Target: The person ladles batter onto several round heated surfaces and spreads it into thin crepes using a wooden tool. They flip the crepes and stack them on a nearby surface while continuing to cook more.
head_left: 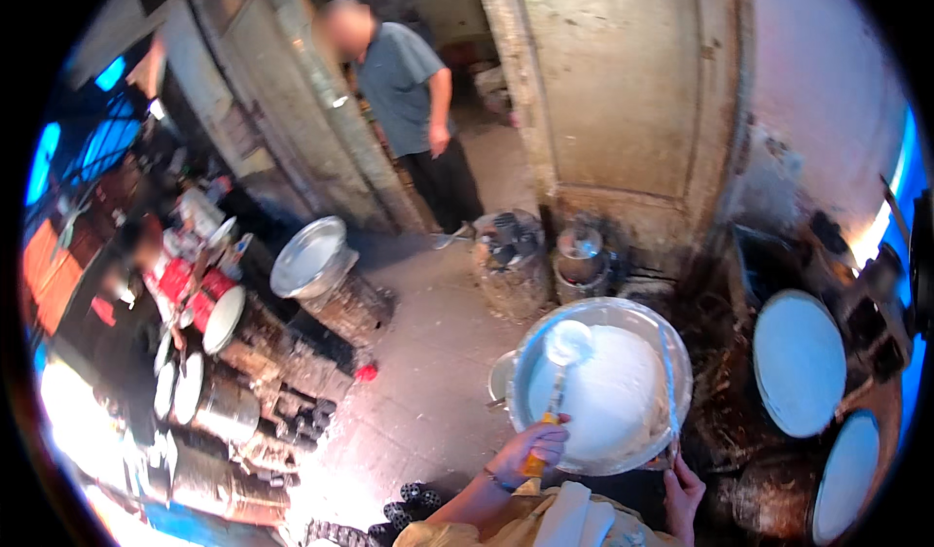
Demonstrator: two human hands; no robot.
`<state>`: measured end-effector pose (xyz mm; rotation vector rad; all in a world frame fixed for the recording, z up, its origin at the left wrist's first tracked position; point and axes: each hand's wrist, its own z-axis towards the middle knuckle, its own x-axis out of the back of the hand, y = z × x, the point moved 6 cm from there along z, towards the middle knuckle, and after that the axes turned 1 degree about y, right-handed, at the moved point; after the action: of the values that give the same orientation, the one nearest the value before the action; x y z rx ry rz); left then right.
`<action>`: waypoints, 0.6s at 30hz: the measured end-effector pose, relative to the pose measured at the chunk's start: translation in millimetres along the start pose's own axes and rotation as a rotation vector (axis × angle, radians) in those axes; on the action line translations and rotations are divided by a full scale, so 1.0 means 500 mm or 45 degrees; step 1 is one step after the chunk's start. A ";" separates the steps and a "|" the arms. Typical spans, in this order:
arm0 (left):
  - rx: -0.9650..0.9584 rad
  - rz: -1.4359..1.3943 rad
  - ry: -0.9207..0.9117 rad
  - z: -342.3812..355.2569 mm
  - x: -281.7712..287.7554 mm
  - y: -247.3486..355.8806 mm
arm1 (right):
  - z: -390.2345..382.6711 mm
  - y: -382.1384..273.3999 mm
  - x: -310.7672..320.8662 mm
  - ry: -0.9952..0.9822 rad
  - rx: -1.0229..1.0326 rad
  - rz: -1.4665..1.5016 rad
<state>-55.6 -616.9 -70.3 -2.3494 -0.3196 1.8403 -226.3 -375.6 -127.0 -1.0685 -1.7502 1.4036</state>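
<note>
A wide metal basin [684, 372] of white batter [613, 391] stands in front of me. My left hand [538, 447] is closed around the yellow-orange handle of a ladle [556, 391]. The ladle's round, white-coated bowl is over the far left part of the basin. At the basin's near right edge, my right hand [684, 494] is closed on the lower end of a long thin stick [669, 382]. The stick runs up along the basin's right inner side and looks coated pale. Whether its tip touches the batter I cannot tell.
Round pale griddle tops [800, 362] stand to the right. Beyond the basin are a blackened drum [511, 265] and a small stove [582, 260]. Another metal basin [309, 257] rests on a stand at the left. One person [404, 90] stands in the doorway; another [185, 289] is at the left.
</note>
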 end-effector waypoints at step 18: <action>-0.609 0.615 0.080 0.029 -0.155 0.071 | 0.034 -0.123 -0.083 -0.222 0.123 0.062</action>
<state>-84.8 -671.4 -9.3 -3.0207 -0.2143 2.0635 -234.2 -426.3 -70.4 -0.9675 -1.7675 1.6367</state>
